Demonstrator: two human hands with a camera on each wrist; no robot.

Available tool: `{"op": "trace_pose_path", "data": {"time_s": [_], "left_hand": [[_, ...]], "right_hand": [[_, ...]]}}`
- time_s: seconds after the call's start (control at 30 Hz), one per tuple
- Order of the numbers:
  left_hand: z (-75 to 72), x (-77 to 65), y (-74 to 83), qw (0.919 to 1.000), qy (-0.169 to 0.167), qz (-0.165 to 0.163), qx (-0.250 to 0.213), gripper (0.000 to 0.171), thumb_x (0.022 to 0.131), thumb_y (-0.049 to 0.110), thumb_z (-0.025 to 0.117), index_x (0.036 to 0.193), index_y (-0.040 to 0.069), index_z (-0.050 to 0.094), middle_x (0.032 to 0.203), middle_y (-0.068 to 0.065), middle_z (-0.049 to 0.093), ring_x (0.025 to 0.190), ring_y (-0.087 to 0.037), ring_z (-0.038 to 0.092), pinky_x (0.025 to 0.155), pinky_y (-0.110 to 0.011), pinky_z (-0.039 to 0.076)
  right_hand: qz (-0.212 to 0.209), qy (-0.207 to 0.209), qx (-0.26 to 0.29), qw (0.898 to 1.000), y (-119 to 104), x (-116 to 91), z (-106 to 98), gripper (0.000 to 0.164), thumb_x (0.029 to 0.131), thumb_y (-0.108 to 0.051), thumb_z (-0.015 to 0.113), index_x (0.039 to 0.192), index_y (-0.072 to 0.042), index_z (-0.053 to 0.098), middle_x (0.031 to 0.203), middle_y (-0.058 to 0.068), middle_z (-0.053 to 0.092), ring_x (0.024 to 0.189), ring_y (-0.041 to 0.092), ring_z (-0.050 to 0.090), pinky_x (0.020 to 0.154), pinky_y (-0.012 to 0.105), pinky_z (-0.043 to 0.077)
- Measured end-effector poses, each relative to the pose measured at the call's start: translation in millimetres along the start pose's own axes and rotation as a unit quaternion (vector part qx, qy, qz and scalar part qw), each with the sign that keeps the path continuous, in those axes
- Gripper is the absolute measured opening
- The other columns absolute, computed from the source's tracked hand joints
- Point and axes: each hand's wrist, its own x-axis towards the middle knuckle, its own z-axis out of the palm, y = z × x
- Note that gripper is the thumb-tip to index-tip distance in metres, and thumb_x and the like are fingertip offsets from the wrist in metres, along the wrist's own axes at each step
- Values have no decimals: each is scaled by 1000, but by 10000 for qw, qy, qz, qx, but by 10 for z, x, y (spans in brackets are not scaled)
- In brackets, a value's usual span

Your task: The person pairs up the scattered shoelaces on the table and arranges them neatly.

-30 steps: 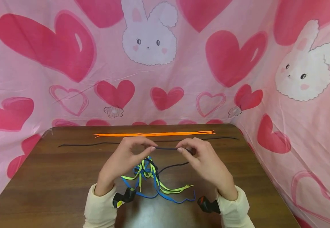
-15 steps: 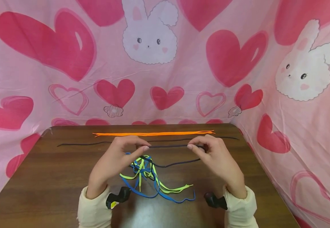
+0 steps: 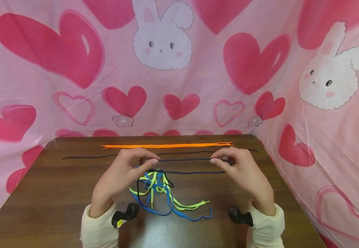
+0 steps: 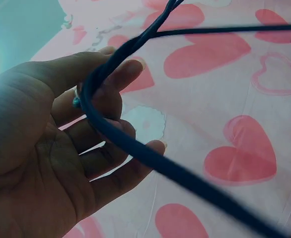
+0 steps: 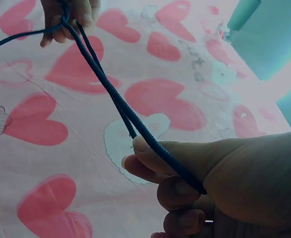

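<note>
A dark round shoelace (image 3: 184, 159) is stretched level between the two hands above the table. My left hand (image 3: 119, 174) pinches it between thumb and forefinger; in the left wrist view the lace (image 4: 170, 171) bends round the fingers. On the right, my right hand (image 3: 246, 172) pinches the other end of the stretch, and two strands run side by side from its fingertips in the right wrist view. A lower strand (image 3: 195, 172) leads from the right hand toward a tangled pile of blue, yellow-green and dark laces (image 3: 156, 186), close to the left hand.
Orange laces (image 3: 167, 146) lie straight along the back of the wooden table (image 3: 43, 193). Just in front of them lies another dark lace (image 3: 88, 157), partly behind the hands. Pink heart-printed cloth (image 3: 210, 79) stands behind and beside the table.
Both hands have moved apart, left hand leftward and right hand rightward. The stretch of dark shoelace between them has grown longer, and its lower strand has straightened and risen.
</note>
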Motion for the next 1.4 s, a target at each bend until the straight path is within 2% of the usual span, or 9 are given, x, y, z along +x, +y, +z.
{"op": "trace_pose_path", "data": {"time_s": [0.2, 0.33, 0.47, 0.67, 0.9, 1.03, 1.23, 1.3, 1.4], "left_hand": [[-44, -36, -17, 9999, 119, -86, 32, 14, 84, 24, 68, 99, 25, 70, 88, 14, 65, 73, -11, 55, 63, -25, 47], [-91, -64, -27, 9990, 337, -241, 147, 14, 85, 21, 68, 98, 24, 71, 88, 14, 65, 78, -9, 57, 71, -25, 48], [-148, -105, -39, 9981, 553, -236, 137, 15, 85, 17, 67, 98, 23, 72, 89, 13, 65, 83, -8, 59, 77, -22, 48], [-203, -152, -55, 9970, 739, -236, 53, 15, 84, 14, 68, 96, 21, 72, 89, 10, 66, 81, -10, 60, 74, -20, 51], [-276, -199, -105, 9915, 1086, -309, 652, 11, 82, 14, 70, 91, 20, 73, 83, 12, 65, 74, -8, 54, 67, -18, 43], [-321, -233, -125, 9902, 1192, -382, 618, 10, 82, 14, 71, 90, 20, 73, 81, 10, 65, 70, -9, 52, 64, -17, 43], [-378, -268, -139, 9898, 1280, -469, 417, 12, 82, 12, 71, 91, 19, 71, 84, 6, 67, 74, -10, 58, 68, -16, 48], [-396, -279, -139, 9884, 1351, -501, 490, 13, 82, 12, 70, 93, 19, 71, 85, 4, 68, 72, -9, 57, 62, -17, 47], [-422, -292, -148, 9856, 1465, -527, 657, 15, 83, 13, 70, 97, 18, 71, 86, 3, 67, 72, -7, 58, 62, -16, 46]], "right_hand": [[74, 7, -37, 10000, 27, -26, -81, 11, 79, -18, 74, 87, -25, 70, 69, -12, 55, 56, 7, 41, 52, 21, 36], [131, 124, -257, 9995, 65, -47, -136, 11, 79, -17, 74, 88, -24, 70, 71, -12, 57, 57, 7, 42, 53, 20, 36], [350, 234, -401, 9983, 100, -76, -199, 10, 81, -19, 73, 90, -22, 71, 73, -11, 58, 59, 8, 44, 55, 20, 37], [463, 432, -454, 9970, 140, -99, -267, 10, 82, -17, 72, 91, -20, 71, 74, -7, 61, 62, 8, 45, 57, 19, 38], [511, 613, -510, 9955, 190, -132, -336, 11, 83, -17, 71, 93, -19, 72, 71, -7, 59, 59, 8, 42, 53, 20, 35], [574, 678, -579, 9944, 225, -147, -378, 12, 84, -20, 70, 95, -18, 72, 67, -6, 56, 58, 9, 42, 52, 20, 34], [659, 776, -509, 9935, 304, -168, -439, 11, 85, -19, 69, 94, -15, 72, 65, -4, 55, 56, 9, 41, 50, 21, 34], [673, 832, -541, 9928, 334, -173, -457, 11, 84, -19, 69, 94, -15, 72, 64, -4, 54, 56, 9, 41, 50, 22, 34], [726, 892, -601, 9915, 382, -183, -485, 11, 84, -18, 69, 94, -14, 72, 66, -3, 57, 56, 8, 42, 51, 21, 35]]}}
